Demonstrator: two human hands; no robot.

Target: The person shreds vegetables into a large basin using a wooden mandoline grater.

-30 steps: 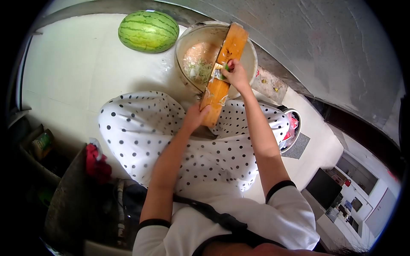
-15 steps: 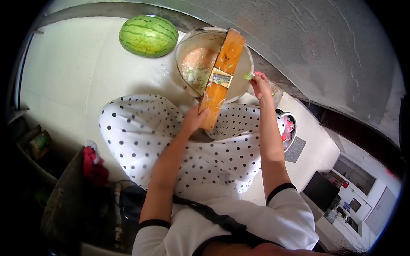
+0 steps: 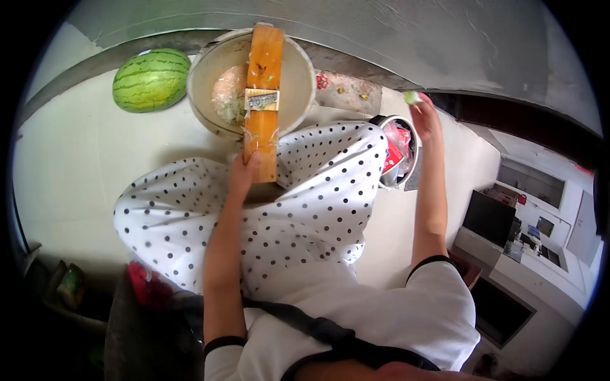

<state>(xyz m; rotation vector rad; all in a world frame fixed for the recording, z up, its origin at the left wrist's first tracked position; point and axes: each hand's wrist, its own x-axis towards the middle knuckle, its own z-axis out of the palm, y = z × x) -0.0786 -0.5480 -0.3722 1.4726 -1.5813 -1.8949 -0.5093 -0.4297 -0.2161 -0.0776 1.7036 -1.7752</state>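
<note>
We saw both hands well apart. Our left hand [image 3: 245, 169] clamped the near end of a wooden grater [image 3: 262, 124] laid across the bucket [image 3: 297, 79], presumably to steady it, the span probably letting shreds [image 3: 227, 106] drop inside. Our right hand [image 3: 427, 120], well right of the bucket, pinched a pale-green vegetable piece [image 3: 412, 97], clear of the blade. Watermelon [image 3: 151, 80] sat just left of the bucket.

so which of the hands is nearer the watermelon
Left: the left hand, on the wooden grater, is right of the watermelon; the right hand is much farther right, past the bin.
</note>
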